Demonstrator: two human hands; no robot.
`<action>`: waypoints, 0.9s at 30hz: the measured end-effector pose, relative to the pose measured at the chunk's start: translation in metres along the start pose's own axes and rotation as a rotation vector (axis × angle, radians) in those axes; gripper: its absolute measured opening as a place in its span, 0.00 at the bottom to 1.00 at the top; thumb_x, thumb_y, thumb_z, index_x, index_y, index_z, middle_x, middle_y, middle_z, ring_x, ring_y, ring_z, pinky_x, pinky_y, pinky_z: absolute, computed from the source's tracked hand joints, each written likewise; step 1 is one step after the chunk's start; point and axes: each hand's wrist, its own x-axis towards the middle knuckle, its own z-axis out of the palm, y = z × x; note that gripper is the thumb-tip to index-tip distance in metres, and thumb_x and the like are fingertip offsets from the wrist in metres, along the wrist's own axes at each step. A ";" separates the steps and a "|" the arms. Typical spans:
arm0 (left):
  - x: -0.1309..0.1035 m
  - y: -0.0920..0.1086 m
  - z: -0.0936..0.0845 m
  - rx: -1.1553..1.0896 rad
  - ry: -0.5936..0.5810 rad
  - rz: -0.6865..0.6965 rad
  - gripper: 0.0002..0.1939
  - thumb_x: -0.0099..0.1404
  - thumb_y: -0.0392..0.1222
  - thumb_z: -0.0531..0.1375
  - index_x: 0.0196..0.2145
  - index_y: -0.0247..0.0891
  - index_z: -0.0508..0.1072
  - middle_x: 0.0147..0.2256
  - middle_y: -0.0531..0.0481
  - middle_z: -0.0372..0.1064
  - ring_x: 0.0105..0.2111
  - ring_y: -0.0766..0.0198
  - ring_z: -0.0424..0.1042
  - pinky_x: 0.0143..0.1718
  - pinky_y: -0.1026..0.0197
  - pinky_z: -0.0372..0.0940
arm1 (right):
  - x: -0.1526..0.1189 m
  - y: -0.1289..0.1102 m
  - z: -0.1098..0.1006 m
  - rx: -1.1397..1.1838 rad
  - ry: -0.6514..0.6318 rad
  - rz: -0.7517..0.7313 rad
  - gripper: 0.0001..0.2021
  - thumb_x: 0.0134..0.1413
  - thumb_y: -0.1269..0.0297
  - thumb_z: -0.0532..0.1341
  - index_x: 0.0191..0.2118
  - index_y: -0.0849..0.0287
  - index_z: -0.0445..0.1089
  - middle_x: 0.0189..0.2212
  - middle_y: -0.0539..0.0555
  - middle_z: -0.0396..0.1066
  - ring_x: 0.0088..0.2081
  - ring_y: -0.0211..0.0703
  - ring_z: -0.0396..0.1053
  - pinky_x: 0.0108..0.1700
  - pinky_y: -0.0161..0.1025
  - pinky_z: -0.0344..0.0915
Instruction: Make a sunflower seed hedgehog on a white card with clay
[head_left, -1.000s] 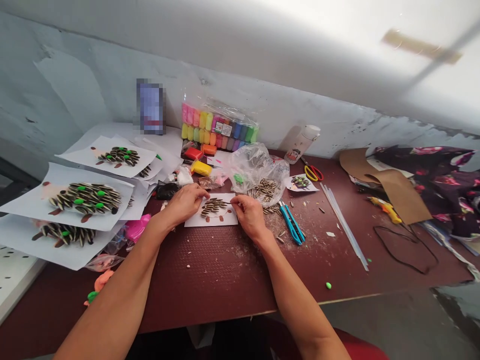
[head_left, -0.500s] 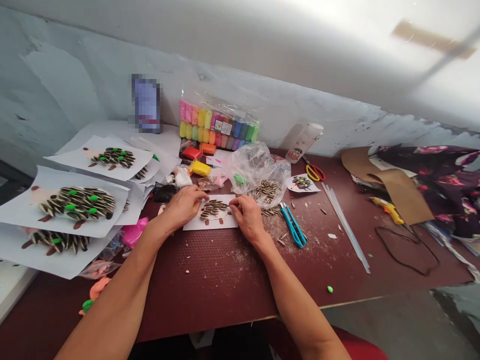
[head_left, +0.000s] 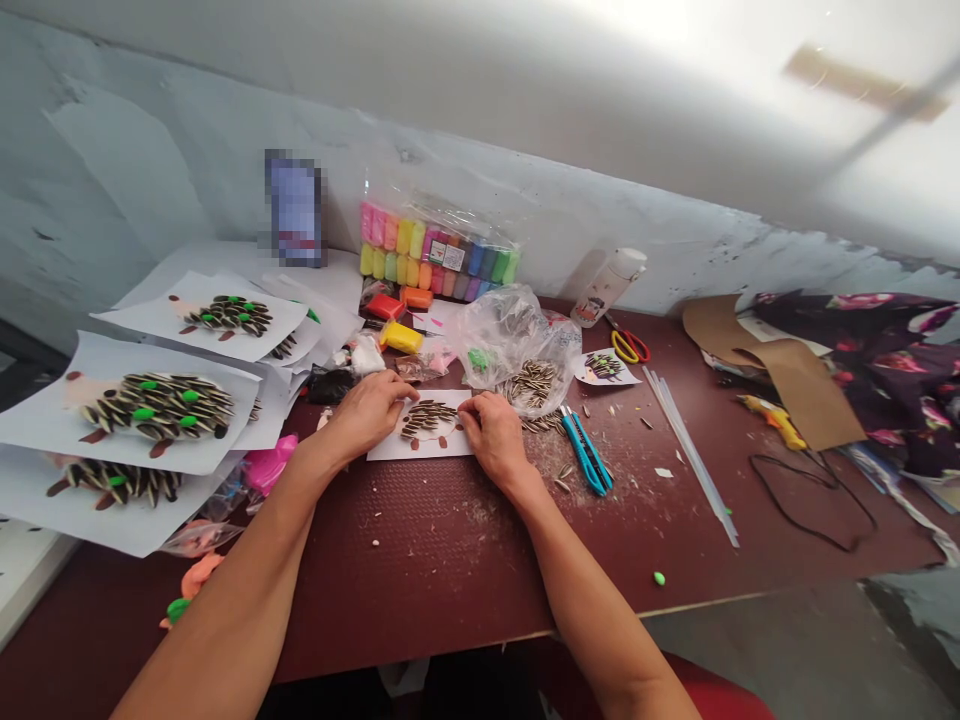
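Observation:
A small white card (head_left: 382, 450) lies flat on the dark red table, bearing a hedgehog figure (head_left: 427, 424) of striped seeds and clay with brown feet. My left hand (head_left: 369, 408) is at the card's upper left, fingers bent and closed at its edge; what is between the fingertips is too small to tell. At the card's right edge is my right hand (head_left: 492, 428), its fingers curled together by the figure; anything in them is hidden. Just beyond it, a clear bag (head_left: 487, 325) holds striped seeds (head_left: 531, 384). A blue cutter (head_left: 587, 452) lies to the right.
Sheets with seed hedgehogs (head_left: 150, 405) are stacked at the left. Colored clay packs (head_left: 435, 260) lean on the wall. A bottle (head_left: 609, 287), scissors (head_left: 630, 345), glue sticks (head_left: 690, 455), a glue gun (head_left: 776, 420) and its cord occupy the right side.

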 end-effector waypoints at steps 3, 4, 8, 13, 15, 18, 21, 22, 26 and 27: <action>0.000 0.000 0.000 -0.010 0.004 0.005 0.18 0.63 0.31 0.51 0.42 0.37 0.80 0.39 0.44 0.72 0.42 0.55 0.71 0.46 0.55 0.65 | 0.000 0.000 0.001 -0.008 0.001 -0.006 0.07 0.61 0.71 0.59 0.34 0.58 0.73 0.33 0.54 0.73 0.39 0.44 0.67 0.44 0.38 0.60; 0.000 0.000 0.000 -0.013 0.006 0.006 0.18 0.63 0.31 0.51 0.41 0.37 0.80 0.39 0.44 0.72 0.42 0.55 0.71 0.46 0.55 0.65 | 0.000 0.001 0.001 -0.011 -0.001 -0.010 0.07 0.61 0.71 0.59 0.33 0.58 0.73 0.33 0.54 0.73 0.39 0.44 0.67 0.44 0.38 0.60; 0.000 0.000 0.000 -0.015 0.007 0.008 0.18 0.63 0.31 0.51 0.42 0.37 0.80 0.38 0.44 0.72 0.42 0.55 0.71 0.47 0.54 0.65 | 0.001 0.001 0.002 -0.034 -0.010 -0.019 0.07 0.61 0.72 0.58 0.34 0.58 0.73 0.34 0.55 0.73 0.40 0.45 0.66 0.44 0.39 0.60; 0.000 0.000 0.000 -0.013 0.010 0.004 0.18 0.63 0.31 0.51 0.41 0.38 0.80 0.39 0.44 0.72 0.42 0.55 0.70 0.47 0.54 0.65 | 0.001 0.000 0.002 -0.058 -0.016 -0.031 0.07 0.61 0.72 0.58 0.34 0.58 0.72 0.34 0.55 0.73 0.39 0.45 0.66 0.43 0.39 0.59; 0.000 0.001 0.000 -0.007 0.011 0.005 0.18 0.63 0.31 0.51 0.41 0.38 0.80 0.39 0.44 0.72 0.42 0.55 0.70 0.46 0.54 0.65 | 0.002 -0.001 0.003 -0.065 -0.016 -0.027 0.07 0.61 0.72 0.58 0.34 0.58 0.72 0.34 0.55 0.73 0.39 0.45 0.66 0.43 0.39 0.59; -0.001 0.001 0.000 0.000 0.010 0.006 0.18 0.63 0.31 0.51 0.42 0.37 0.80 0.38 0.44 0.72 0.42 0.55 0.71 0.46 0.55 0.65 | 0.002 -0.002 0.003 -0.060 -0.019 -0.016 0.06 0.61 0.72 0.58 0.35 0.59 0.73 0.34 0.55 0.74 0.40 0.45 0.67 0.44 0.39 0.60; 0.000 0.001 0.000 -0.001 0.013 0.010 0.18 0.63 0.31 0.51 0.42 0.37 0.80 0.38 0.44 0.72 0.42 0.55 0.71 0.46 0.55 0.65 | 0.001 -0.003 0.002 -0.034 -0.022 -0.001 0.06 0.60 0.71 0.59 0.35 0.59 0.74 0.35 0.55 0.74 0.40 0.45 0.68 0.44 0.38 0.61; 0.000 0.001 0.000 -0.002 0.013 0.010 0.18 0.63 0.31 0.51 0.41 0.37 0.80 0.38 0.44 0.72 0.42 0.56 0.71 0.46 0.55 0.65 | 0.000 -0.002 0.000 -0.025 -0.014 -0.002 0.06 0.60 0.71 0.59 0.36 0.59 0.74 0.35 0.55 0.75 0.40 0.45 0.68 0.44 0.38 0.61; 0.000 0.001 -0.001 -0.001 0.004 0.001 0.18 0.63 0.30 0.52 0.41 0.37 0.80 0.38 0.44 0.73 0.42 0.56 0.71 0.46 0.55 0.65 | -0.001 0.005 -0.011 -0.009 0.080 0.009 0.07 0.61 0.71 0.58 0.37 0.59 0.75 0.36 0.55 0.75 0.40 0.45 0.69 0.45 0.38 0.61; 0.000 0.002 -0.001 0.000 0.002 -0.001 0.18 0.63 0.30 0.52 0.41 0.37 0.80 0.38 0.44 0.73 0.42 0.56 0.71 0.46 0.55 0.65 | 0.000 0.008 -0.015 -0.021 0.110 0.039 0.08 0.61 0.71 0.58 0.37 0.58 0.75 0.36 0.56 0.75 0.41 0.46 0.69 0.45 0.39 0.61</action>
